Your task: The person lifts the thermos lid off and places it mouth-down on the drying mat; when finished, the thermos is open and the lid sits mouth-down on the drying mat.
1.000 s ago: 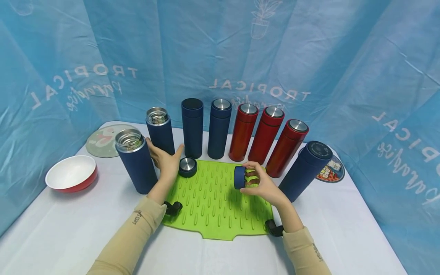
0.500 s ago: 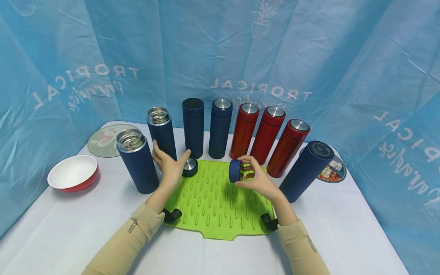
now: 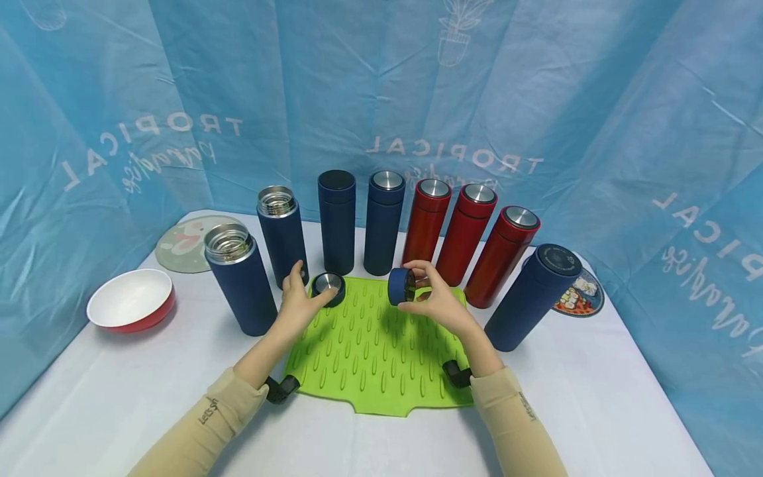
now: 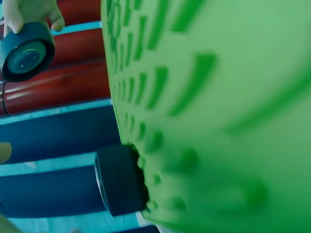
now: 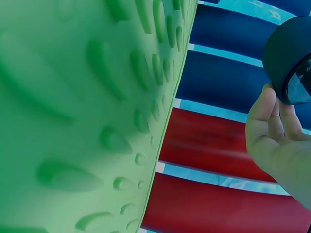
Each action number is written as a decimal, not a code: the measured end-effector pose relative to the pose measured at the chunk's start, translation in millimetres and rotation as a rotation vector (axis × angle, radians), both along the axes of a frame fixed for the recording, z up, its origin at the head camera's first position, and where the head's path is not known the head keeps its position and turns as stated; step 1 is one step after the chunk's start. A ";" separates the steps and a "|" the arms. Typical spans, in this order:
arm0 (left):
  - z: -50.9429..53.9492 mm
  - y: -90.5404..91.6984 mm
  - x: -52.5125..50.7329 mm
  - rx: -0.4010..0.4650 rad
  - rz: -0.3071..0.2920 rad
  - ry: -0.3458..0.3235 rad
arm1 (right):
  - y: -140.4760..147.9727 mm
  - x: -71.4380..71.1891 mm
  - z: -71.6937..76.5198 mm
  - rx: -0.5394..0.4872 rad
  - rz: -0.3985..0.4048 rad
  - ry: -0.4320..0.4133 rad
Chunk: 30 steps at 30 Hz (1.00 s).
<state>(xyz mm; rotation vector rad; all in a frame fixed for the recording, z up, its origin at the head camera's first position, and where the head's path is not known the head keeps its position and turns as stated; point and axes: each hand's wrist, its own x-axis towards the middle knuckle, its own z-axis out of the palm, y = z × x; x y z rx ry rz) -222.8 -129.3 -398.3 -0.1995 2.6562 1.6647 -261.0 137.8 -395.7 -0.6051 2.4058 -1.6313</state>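
My right hand (image 3: 438,301) pinches a dark blue bottle lid (image 3: 397,287) by its rim, sideways above the green ridged mat (image 3: 381,351). The right wrist view shows thumb and fingers at the edge of this lid (image 5: 284,58). Over the mat's back left corner, my left hand (image 3: 298,305) spreads its fingers around a second blue lid (image 3: 329,281) with a steel top. In the left wrist view its fingertips look apart from that lid (image 4: 119,179). Two blue thermos bottles without lids, one nearer (image 3: 244,291) and one farther (image 3: 285,235), stand upright left of the mat.
Behind the mat stand two lidded blue bottles (image 3: 338,225) and three red bottles (image 3: 463,235). Another blue bottle (image 3: 530,298) stands at the right, before a round patterned plate (image 3: 581,298). At the left are a red-and-white bowl (image 3: 128,298) and a round placemat (image 3: 191,244).
My left hand has moved from beside the open bottles to the lid on the mat. My right hand has carried its lid left and slightly back, tilting it.
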 end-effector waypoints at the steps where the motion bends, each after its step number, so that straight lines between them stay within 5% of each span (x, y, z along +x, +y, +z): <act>1: -0.9 -2.1 0.7 -0.023 -0.022 -0.018 | -1.0 -1.0 -0.1 0.001 0.003 -0.001; 9: -11.7 -14.8 10.6 -0.196 -0.170 -0.074 | -7.5 -10.9 -4.3 0.018 -0.019 -0.004; 17: -18.2 -21.6 17.7 -0.364 -0.189 -0.111 | -17.8 -21.3 -7.6 0.054 -0.059 0.014; 30: -23.7 -32.0 15.6 -0.423 -0.290 -0.195 | -43.7 -34.5 -8.8 0.174 -0.058 -0.035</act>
